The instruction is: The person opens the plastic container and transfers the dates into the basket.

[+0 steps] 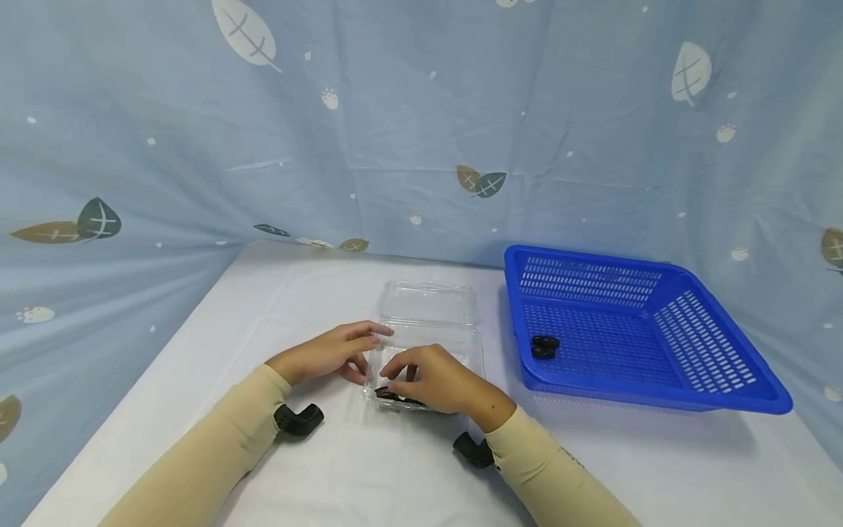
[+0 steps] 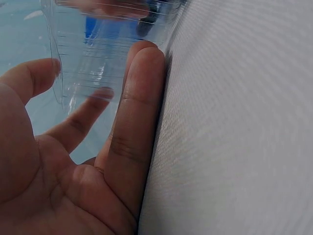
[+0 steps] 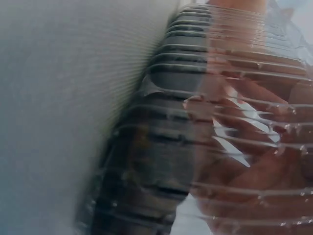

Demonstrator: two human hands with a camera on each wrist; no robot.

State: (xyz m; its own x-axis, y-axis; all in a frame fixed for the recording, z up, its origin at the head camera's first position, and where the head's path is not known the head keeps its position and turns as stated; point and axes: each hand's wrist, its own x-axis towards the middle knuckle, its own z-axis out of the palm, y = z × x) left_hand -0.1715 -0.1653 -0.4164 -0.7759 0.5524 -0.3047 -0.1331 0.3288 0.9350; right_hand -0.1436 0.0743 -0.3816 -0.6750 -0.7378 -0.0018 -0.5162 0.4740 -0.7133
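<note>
A clear plastic clamshell box (image 1: 428, 337) lies on the table with its lid folded back. My left hand (image 1: 336, 355) is at its left side, fingers spread and fairly straight. In the left wrist view, fingertips (image 2: 146, 63) touch or nearly touch the ribbed wall. My right hand (image 1: 431, 377) reaches into the box's near part with bent fingers. Dark brown, glossy pieces (image 1: 387, 394) lie along the near wall beneath it. Through the plastic in the right wrist view, the dark pieces (image 3: 159, 156) sit beside the fingers. Whether the fingertips pinch one is hidden.
A blue slotted basket (image 1: 658, 399) stands right of the box, with two dark glossy pieces (image 1: 544, 347) in its left corner. White cloth (image 1: 316, 483) covers the table. A blue leaf-patterned curtain (image 1: 408, 132) hangs behind. Black wrist mounts (image 1: 299, 419) stick out from both sleeves.
</note>
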